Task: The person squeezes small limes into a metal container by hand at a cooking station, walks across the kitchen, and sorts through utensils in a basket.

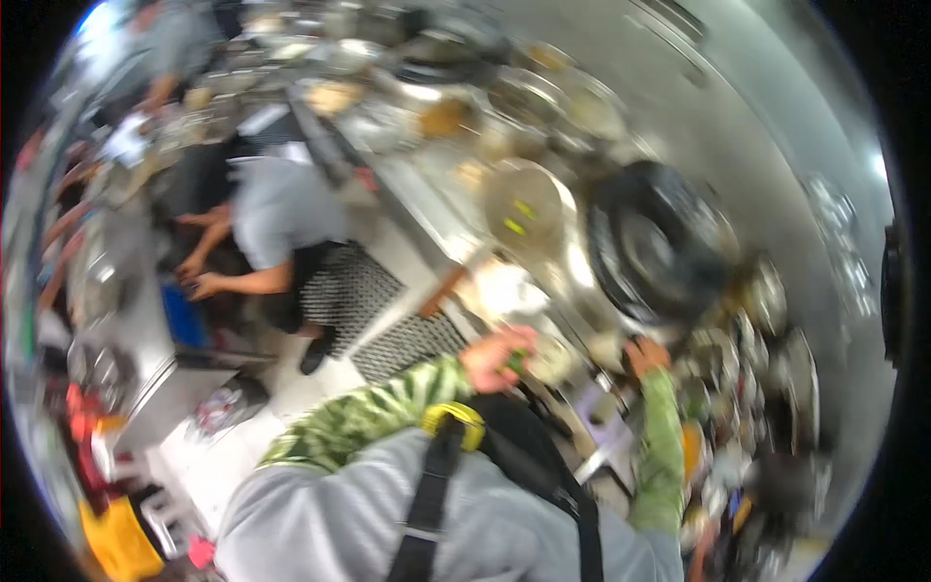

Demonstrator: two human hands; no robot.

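Left hand: bare left hand (497, 359), green patterned sleeve (364, 412); fingers bent inward, grip cannot be told through motion blur.
Green piece: small bright-green piece (515, 362) at the left fingers.
Cup: small round cream-coloured container (551, 361) just to the right of the left hand, between both hands.
Right hand: bare right hand (645, 357) near the lower edge of a large round black pan (655, 242); fingers curled, cannot tell whether they grip anything.
Pot: wide round pale pot (497, 199) beside the pan, two bright yellow-green pieces (524, 210) inside.
White item: bright white, irregular bundle (511, 290) beyond the left hand; contents too blurred to identify.
Between forearms: flat pale-purple object (594, 405).
Co-worker: person in grey shirt (291, 209), left side, bent arms over a metal bench (145, 398) near a blue panel (184, 315).
Floor: black perforated mat (361, 286) behind the co-worker.
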